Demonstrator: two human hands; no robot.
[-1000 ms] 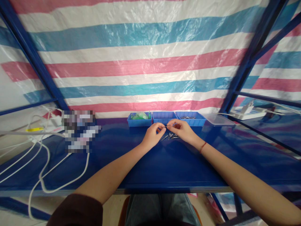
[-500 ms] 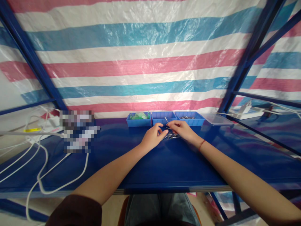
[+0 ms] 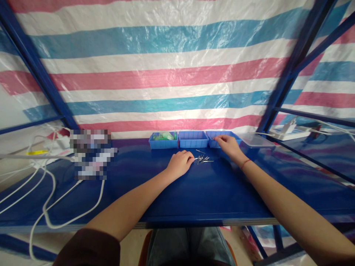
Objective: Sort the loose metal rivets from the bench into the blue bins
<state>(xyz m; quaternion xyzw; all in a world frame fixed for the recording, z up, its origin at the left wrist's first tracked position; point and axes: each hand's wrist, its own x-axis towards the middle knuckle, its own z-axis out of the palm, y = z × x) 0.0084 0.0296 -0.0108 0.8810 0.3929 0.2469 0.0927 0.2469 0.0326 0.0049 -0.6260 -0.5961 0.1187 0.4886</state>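
My left hand (image 3: 179, 163) rests on the blue table (image 3: 194, 192) with its fingers curled, pinching one of the small metal pins (image 3: 203, 160) that lie in a loose heap just to its right. My right hand (image 3: 227, 143) reaches to the right-hand blue tray (image 3: 223, 139), fingertips pinched over the metal pieces in it; what it grips is too small to make out. A red thread circles that wrist. The middle blue tray (image 3: 193, 139) and the left blue tray (image 3: 163, 140), which holds green pieces, stand beside it in a row.
White cables (image 3: 47, 192) loop over the table's left side beside a blurred-out patch. A clear plastic lid (image 3: 256, 140) lies right of the trays. Blue frame posts stand at both sides, and a striped tarpaulin hangs behind.
My right hand left the left hand and moved back and to the right, to the right-hand tray. A pin now lies on the table where the hands met.
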